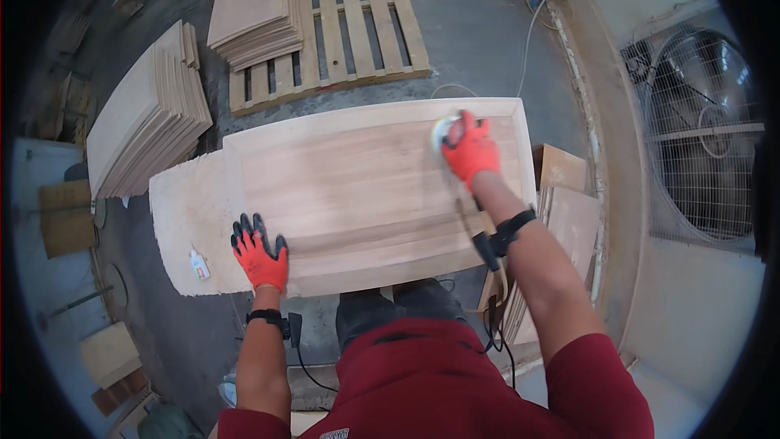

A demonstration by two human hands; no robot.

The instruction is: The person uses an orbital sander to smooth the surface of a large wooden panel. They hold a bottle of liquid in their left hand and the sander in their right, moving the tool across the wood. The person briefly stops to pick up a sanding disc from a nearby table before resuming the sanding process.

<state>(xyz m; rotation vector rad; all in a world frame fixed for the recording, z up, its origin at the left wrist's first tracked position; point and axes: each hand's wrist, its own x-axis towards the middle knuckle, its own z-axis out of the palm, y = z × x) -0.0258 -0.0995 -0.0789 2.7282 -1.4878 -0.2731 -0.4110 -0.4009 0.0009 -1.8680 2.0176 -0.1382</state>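
A framed wooden panel (349, 187) lies across a rough-edged wooden board (183, 203) in front of me. Near the panel's far right corner, my right hand (475, 153), in a red glove, is closed over a round power sander (444, 132). The sander's disc rests against the panel face and looks slightly blurred; its hose trails back along my forearm. My left hand (260, 256), in a red glove with dark fingertips, lies flat with fingers spread at the panel's near left edge. A small white bottle (198, 264) lies on the board left of that hand.
Beyond the panel are a slatted pallet (357, 77), a stack of boards (252, 12) on it and a leaning stack of panels (142, 122). More boards (561, 232) stand at right. A large caged fan (703, 130) is set in the right wall.
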